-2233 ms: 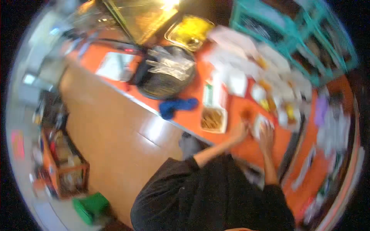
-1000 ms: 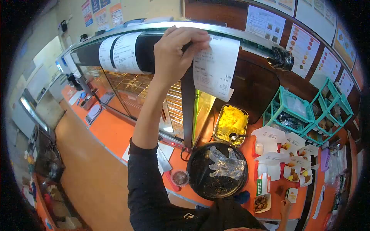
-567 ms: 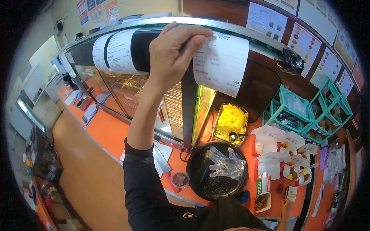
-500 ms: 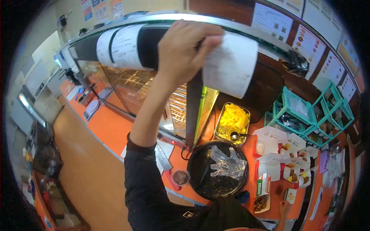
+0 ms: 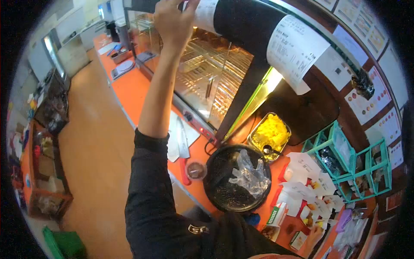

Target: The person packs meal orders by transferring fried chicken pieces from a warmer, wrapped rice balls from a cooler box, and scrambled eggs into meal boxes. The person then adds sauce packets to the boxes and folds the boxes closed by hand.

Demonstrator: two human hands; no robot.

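My left hand (image 5: 174, 21) reaches up to the top rail of the glass warming cabinet (image 5: 211, 73). Its fingers curl at the edge of a printed receipt (image 5: 203, 14), and the frame's top edge cuts them off. Another receipt (image 5: 295, 47) hangs from the same rail, farther right, with a curled lower end. Low at the right, my right hand (image 5: 317, 234) is small and partly hidden near a small printed box (image 5: 298, 240); its fingers are unclear. A clear plastic glove (image 5: 252, 177) lies in a round black pan (image 5: 215, 192) below the cabinet.
Yellow rice (image 5: 270, 131) fills a metal tray with a scoop (image 5: 268, 150) in it. A red-handled knife (image 5: 183, 146) and a lidded cup (image 5: 196, 171) lie left of the pan. Several open food boxes (image 5: 302, 168) and teal baskets (image 5: 340, 151) stand to the right.
My left hand has left the right-hand receipt and moved left along the rail to another one. That right-hand receipt now hangs uncovered. The view has turned.
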